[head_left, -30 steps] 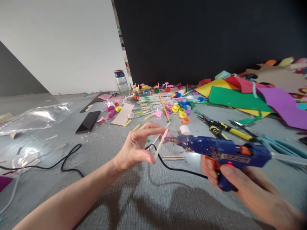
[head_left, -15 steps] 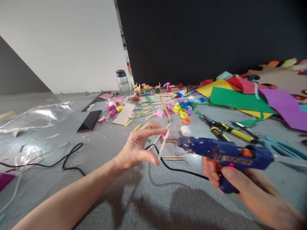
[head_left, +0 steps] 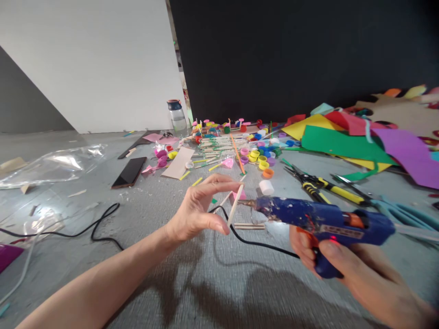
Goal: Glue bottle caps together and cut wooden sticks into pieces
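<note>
My left hand (head_left: 197,210) pinches a pale wooden stick (head_left: 235,206) between thumb and fingertips, holding it tilted above the grey floor. My right hand (head_left: 346,269) grips the handle of a blue hot glue gun (head_left: 318,218) with an orange trigger and a lit red lamp. The gun's nozzle points left and sits right beside the upper part of the stick. The gun's black cord (head_left: 254,241) runs under both hands. A pair of joined sticks (head_left: 248,225) lies on the floor just below the nozzle.
Coloured bottle caps (head_left: 257,155), more sticks and paper bits litter the floor ahead. Foam sheets (head_left: 343,141) are piled right, with pliers (head_left: 322,186) and teal scissors (head_left: 398,208). A phone (head_left: 129,172), a plastic bag (head_left: 55,164) and a bottle (head_left: 177,115) lie left.
Almost nothing differs. Both hands keep their grips, and the glue gun's nozzle stays by the stick; the view has shifted slightly.
</note>
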`<action>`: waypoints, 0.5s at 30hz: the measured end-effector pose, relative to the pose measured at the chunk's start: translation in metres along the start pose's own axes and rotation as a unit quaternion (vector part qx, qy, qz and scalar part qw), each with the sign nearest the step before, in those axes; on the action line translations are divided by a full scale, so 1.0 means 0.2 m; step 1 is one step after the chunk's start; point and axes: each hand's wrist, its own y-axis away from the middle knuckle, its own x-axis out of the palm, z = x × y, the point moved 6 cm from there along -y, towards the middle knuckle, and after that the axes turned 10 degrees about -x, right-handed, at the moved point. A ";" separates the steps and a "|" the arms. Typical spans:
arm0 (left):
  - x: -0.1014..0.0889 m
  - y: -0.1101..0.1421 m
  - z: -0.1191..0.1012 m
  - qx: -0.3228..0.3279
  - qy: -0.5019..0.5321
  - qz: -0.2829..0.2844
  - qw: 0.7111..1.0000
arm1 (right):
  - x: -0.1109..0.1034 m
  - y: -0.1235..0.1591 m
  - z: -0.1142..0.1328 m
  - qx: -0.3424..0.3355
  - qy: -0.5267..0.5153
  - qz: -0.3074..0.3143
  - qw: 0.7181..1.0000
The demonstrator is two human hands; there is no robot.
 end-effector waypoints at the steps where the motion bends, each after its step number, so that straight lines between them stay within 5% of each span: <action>1: 0.00 0.00 0.00 0.004 0.002 0.001 1.000 | 0.00 0.00 0.00 -0.002 0.003 -0.003 1.000; 15: -0.01 0.00 0.00 0.008 -0.015 -0.012 1.000 | -0.01 0.04 -0.03 0.017 0.025 -0.014 0.999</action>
